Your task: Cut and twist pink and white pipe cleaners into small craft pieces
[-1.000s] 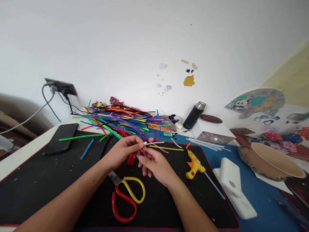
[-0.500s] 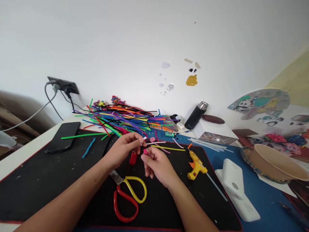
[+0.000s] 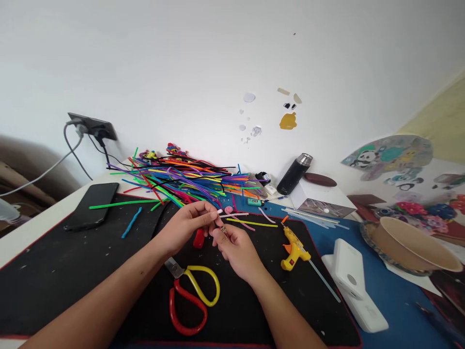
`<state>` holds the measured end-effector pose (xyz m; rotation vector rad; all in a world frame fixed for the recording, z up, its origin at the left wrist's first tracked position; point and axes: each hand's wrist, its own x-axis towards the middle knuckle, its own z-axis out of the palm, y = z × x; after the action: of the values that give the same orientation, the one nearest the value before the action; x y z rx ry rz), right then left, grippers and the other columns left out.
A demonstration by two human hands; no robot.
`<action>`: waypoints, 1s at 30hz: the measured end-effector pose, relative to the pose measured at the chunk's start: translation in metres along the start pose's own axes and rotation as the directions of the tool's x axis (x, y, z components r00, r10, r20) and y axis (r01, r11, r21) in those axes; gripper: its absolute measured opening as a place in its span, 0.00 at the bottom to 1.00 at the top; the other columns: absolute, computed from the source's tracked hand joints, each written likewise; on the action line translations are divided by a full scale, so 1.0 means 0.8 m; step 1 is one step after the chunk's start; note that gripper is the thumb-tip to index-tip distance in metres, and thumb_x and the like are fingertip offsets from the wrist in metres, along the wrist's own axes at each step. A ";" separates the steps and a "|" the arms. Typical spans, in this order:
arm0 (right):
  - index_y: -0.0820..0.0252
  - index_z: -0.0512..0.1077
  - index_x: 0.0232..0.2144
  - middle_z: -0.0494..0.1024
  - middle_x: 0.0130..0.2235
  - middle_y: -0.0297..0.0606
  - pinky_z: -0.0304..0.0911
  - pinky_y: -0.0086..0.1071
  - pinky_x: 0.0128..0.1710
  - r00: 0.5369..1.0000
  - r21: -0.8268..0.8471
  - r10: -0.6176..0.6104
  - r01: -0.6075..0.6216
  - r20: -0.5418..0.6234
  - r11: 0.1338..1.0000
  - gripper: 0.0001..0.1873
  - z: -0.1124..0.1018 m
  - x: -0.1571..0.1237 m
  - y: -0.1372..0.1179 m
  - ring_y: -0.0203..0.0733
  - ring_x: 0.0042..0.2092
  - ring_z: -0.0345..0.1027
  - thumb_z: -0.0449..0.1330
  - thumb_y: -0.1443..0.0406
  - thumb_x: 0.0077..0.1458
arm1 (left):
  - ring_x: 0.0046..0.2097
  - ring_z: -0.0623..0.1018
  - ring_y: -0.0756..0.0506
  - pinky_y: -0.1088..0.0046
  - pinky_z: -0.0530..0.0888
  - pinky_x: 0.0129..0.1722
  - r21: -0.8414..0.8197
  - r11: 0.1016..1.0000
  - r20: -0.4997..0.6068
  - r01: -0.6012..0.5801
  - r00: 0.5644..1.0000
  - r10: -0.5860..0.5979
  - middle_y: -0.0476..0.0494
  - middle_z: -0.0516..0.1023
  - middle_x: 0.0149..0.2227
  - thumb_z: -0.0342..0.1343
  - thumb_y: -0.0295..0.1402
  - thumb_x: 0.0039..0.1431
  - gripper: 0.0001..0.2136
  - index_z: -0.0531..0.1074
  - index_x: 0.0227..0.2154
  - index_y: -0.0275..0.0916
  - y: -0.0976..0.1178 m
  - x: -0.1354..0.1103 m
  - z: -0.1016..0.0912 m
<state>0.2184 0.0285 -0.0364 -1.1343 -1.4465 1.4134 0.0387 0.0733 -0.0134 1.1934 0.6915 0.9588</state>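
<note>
My left hand is closed in a pinch, and a small white piece shows at its fingertips. Close against it, my right hand pinches a small pinkish piece, mostly hidden by the fingers. Both hands are raised over the black mat, fingertips nearly touching. Below them on the mat lie large scissors with one red and one yellow handle. A red object lies partly behind my left hand. Just beyond the fingers are loose pipe cleaners in yellow, pink and white, and a pink coil.
A pile of coloured pipe cleaners lies along the wall. To the right are a yellow glue gun, white power-bank-like blocks, glue sticks and a black flask. A black phone lies left, near a blue twisted piece.
My fingertips have come closer together. The pink piece that showed at my right fingertips is now mostly covered. The view has shifted slightly.
</note>
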 end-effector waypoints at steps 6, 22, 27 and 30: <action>0.57 0.64 0.25 0.59 0.23 0.27 0.43 0.31 0.23 0.998 -0.063 -0.018 0.015 -0.055 0.998 0.31 0.002 -0.001 0.003 0.33 0.23 0.48 0.58 0.38 0.62 | 0.26 0.75 0.51 0.77 0.72 0.25 0.003 1.000 0.012 0.000 1.000 0.000 0.44 0.82 0.33 0.68 0.44 0.61 0.14 0.77 0.33 0.38 0.002 0.000 0.002; 0.55 0.57 0.21 0.58 0.21 0.27 0.43 0.33 0.26 0.962 -0.468 -0.147 0.022 -0.232 0.883 0.22 0.001 -0.002 -0.009 0.35 0.25 0.49 0.56 0.54 0.63 | 0.19 0.68 0.51 0.75 0.62 0.22 0.177 0.981 0.023 0.080 0.996 -0.086 0.55 0.69 0.19 0.67 0.48 0.57 0.17 0.73 0.31 0.38 0.011 -0.003 0.003; 0.55 0.57 0.21 0.59 0.21 0.28 0.43 0.33 0.26 0.960 -0.486 -0.159 0.027 -0.231 0.873 0.21 0.002 -0.002 -0.010 0.36 0.25 0.50 0.55 0.55 0.63 | 0.21 0.68 0.51 0.76 0.61 0.23 0.222 0.972 0.044 0.080 0.995 -0.092 0.54 0.69 0.19 0.67 0.50 0.55 0.19 0.73 0.29 0.39 0.017 -0.004 0.005; 0.55 0.59 0.21 0.60 0.21 0.28 0.44 0.33 0.26 0.958 -0.483 -0.164 0.032 -0.235 0.875 0.19 0.004 -0.002 -0.009 0.36 0.25 0.50 0.55 0.57 0.62 | 0.21 0.68 0.51 0.76 0.61 0.23 0.237 0.968 0.044 0.082 0.994 -0.095 0.53 0.70 0.19 0.67 0.50 0.55 0.18 0.73 0.29 0.39 0.019 -0.004 0.006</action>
<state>0.2157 0.0261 -0.0289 -1.4663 -1.6688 0.8037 0.0374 0.0692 0.0023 1.3793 0.8241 0.7813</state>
